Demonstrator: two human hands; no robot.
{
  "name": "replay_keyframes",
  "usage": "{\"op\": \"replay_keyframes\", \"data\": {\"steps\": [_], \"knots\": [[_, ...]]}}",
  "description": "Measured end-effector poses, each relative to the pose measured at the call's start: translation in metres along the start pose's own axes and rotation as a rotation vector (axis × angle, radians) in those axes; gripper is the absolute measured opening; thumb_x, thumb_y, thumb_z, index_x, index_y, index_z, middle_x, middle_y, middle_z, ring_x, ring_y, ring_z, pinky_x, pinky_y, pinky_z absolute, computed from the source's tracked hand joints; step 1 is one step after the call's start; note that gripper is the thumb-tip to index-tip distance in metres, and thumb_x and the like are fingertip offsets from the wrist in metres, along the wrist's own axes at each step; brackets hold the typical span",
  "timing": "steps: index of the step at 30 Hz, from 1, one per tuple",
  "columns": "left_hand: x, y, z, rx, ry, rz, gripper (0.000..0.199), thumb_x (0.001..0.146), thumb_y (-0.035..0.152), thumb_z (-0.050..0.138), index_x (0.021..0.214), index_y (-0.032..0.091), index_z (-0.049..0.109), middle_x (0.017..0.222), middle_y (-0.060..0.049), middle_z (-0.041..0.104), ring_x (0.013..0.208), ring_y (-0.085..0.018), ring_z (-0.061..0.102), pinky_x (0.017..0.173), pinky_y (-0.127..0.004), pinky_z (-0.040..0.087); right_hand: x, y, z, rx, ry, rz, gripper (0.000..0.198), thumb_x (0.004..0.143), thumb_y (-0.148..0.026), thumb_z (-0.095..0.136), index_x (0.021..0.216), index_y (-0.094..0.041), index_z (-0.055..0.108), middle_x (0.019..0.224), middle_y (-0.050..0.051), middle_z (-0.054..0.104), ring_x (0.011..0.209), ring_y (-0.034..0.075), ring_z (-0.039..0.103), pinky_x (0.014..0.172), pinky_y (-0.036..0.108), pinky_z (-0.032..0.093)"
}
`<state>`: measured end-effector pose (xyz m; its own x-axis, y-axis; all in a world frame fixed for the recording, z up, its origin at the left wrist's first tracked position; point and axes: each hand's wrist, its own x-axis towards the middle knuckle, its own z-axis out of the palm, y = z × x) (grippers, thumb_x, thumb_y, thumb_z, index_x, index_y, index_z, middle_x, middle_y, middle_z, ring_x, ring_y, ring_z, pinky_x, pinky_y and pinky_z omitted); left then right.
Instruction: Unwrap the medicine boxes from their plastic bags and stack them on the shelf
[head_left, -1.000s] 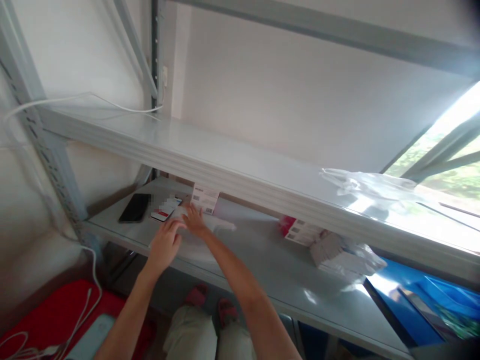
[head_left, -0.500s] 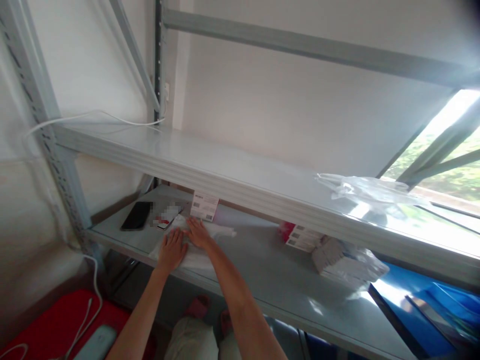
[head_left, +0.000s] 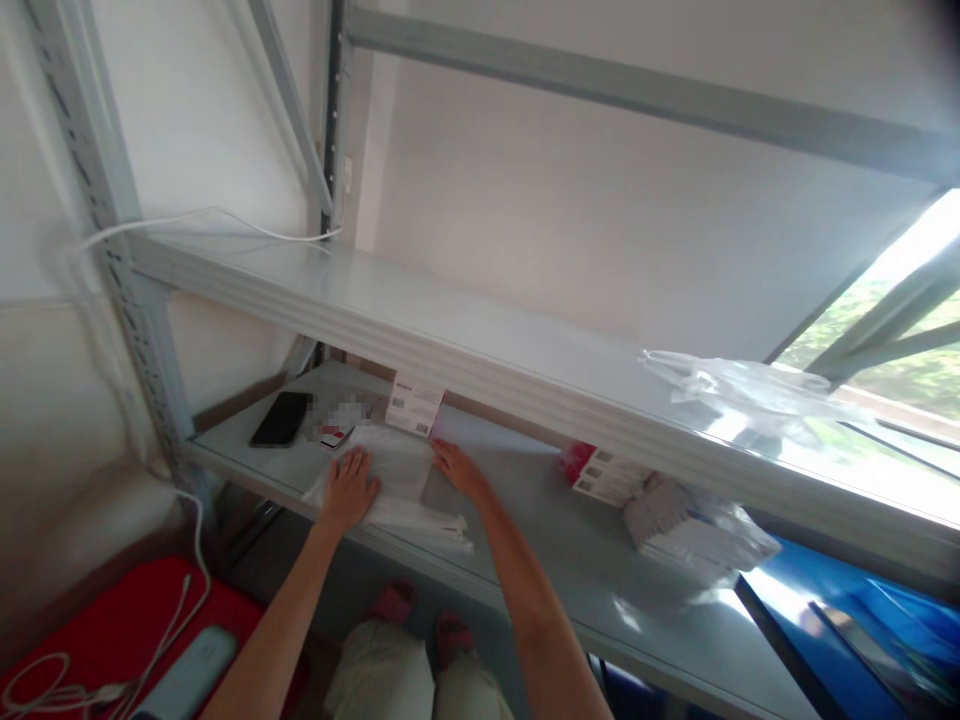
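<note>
My left hand (head_left: pixel 349 490) lies flat on a thin white plastic bag (head_left: pixel 397 465) spread over the lower shelf, its fingers extended. My right hand (head_left: pixel 457 468) is just past the bag's right side, fingers stretched out and nothing visible in them. Its fingertips are close to the bottom corner of a white labelled box (head_left: pixel 415 403) standing at the back; whether they touch it I cannot tell. Left of the bag lie a black phone (head_left: pixel 282 419) and a small card (head_left: pixel 335 436), partly blurred out.
Farther right on the lower shelf (head_left: pixel 540 540) are more labelled boxes (head_left: pixel 609 478), a plastic-wrapped stack (head_left: pixel 697 530) and a blue bin (head_left: pixel 832 620). The upper shelf's edge beam (head_left: pixel 480 385) overhangs the hands. Clear plastic (head_left: pixel 742 385) lies above, a white cable (head_left: pixel 199 540) at left.
My right hand has moved off the bag to the right, toward the labelled box. The bag now lies flatter and wider, its folded end nearer the front edge. My left hand stays on it.
</note>
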<state>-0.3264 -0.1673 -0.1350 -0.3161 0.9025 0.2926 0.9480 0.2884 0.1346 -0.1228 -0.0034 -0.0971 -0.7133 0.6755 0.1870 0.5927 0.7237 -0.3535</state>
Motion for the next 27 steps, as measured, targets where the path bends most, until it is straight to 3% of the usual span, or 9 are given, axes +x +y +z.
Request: {"op": "replay_keyframes", "data": {"steps": [4,6,8,10,13,15,17,21,27], "knots": [[0.0,0.002,-0.003,-0.016,-0.023,-0.02,0.055,0.092,0.036,0.032,0.139,0.008,0.037,0.149,-0.015,0.03,0.139,-0.03,0.025,0.112,-0.05,0.017,-0.009,0.019,-0.034,0.083,0.118,0.275,0.044,0.093,-0.023,0.034,0.133,-0.013,0.049,0.13,0.015,0.056,0.12,0.02,0.053,0.102,0.038,0.039],[0.0,0.003,-0.004,-0.023,-0.03,-0.02,0.056,0.092,0.036,0.032,0.14,0.008,0.036,0.15,-0.015,0.029,0.139,-0.029,0.024,0.112,-0.05,0.015,-0.011,0.011,-0.048,0.079,0.185,0.317,0.045,0.093,-0.024,0.032,0.135,-0.013,0.046,0.132,0.015,0.053,0.122,0.021,0.051,0.103,0.041,0.037],[0.0,0.003,-0.005,-0.025,-0.033,-0.016,0.057,0.092,0.037,0.031,0.14,0.008,0.035,0.15,-0.015,0.029,0.139,-0.03,0.024,0.112,-0.05,0.014,-0.015,-0.014,-0.051,0.076,0.232,0.291,0.047,0.094,-0.024,0.032,0.139,-0.017,0.041,0.137,0.012,0.049,0.126,0.02,0.046,0.106,0.04,0.034],[-0.001,0.002,-0.005,-0.022,-0.034,-0.013,0.057,0.092,0.037,0.031,0.14,0.007,0.035,0.15,-0.016,0.029,0.139,-0.031,0.023,0.112,-0.05,0.014,-0.022,-0.055,-0.038,0.075,0.252,0.133,0.047,0.095,-0.028,0.033,0.141,-0.021,0.037,0.141,0.009,0.045,0.13,0.018,0.041,0.109,0.038,0.031],[-0.003,-0.002,-0.005,-0.005,-0.035,0.017,0.056,0.09,0.03,0.034,0.14,0.007,0.036,0.15,-0.017,0.028,0.14,-0.031,0.021,0.112,-0.05,0.014,-0.038,-0.122,0.006,0.068,0.077,-0.19,0.054,0.095,-0.041,0.036,0.146,-0.024,0.026,0.148,0.005,0.034,0.139,0.019,0.026,0.114,0.043,0.02],[-0.003,-0.004,-0.004,0.005,-0.043,0.041,0.055,0.087,0.024,0.034,0.141,0.01,0.036,0.15,-0.016,0.027,0.14,-0.03,0.021,0.112,-0.049,0.016,-0.049,-0.153,0.037,0.072,-0.008,-0.167,0.053,0.098,-0.042,0.029,0.147,-0.022,0.024,0.148,0.007,0.035,0.138,0.02,0.027,0.113,0.047,0.021],[-0.003,-0.005,-0.004,0.003,-0.045,0.045,0.055,0.087,0.024,0.034,0.141,0.011,0.036,0.15,-0.015,0.027,0.139,-0.029,0.023,0.111,-0.049,0.018,-0.06,-0.165,0.059,0.038,0.043,-0.03,0.053,0.098,-0.041,0.026,0.146,-0.019,0.027,0.147,0.01,0.035,0.138,0.023,0.028,0.113,0.05,0.018],[0.0,-0.003,-0.002,-0.004,-0.031,0.006,0.058,0.09,0.038,0.033,0.141,0.01,0.035,0.149,-0.016,0.029,0.139,-0.029,0.024,0.112,-0.049,0.016,-0.078,-0.145,0.062,-0.039,0.112,0.122,0.053,0.096,-0.042,0.032,0.144,-0.018,0.032,0.147,0.01,0.034,0.138,0.025,0.026,0.113,0.052,0.016],[0.002,0.0,0.001,0.0,-0.03,-0.018,0.062,0.091,0.042,0.03,0.141,0.006,0.033,0.15,-0.016,0.027,0.14,-0.03,0.021,0.112,-0.049,0.015,-0.125,-0.073,0.018,-0.179,0.058,0.273,0.045,0.096,-0.031,0.033,0.14,-0.027,0.039,0.146,0.006,0.036,0.138,0.025,0.028,0.111,0.057,0.018]]}}
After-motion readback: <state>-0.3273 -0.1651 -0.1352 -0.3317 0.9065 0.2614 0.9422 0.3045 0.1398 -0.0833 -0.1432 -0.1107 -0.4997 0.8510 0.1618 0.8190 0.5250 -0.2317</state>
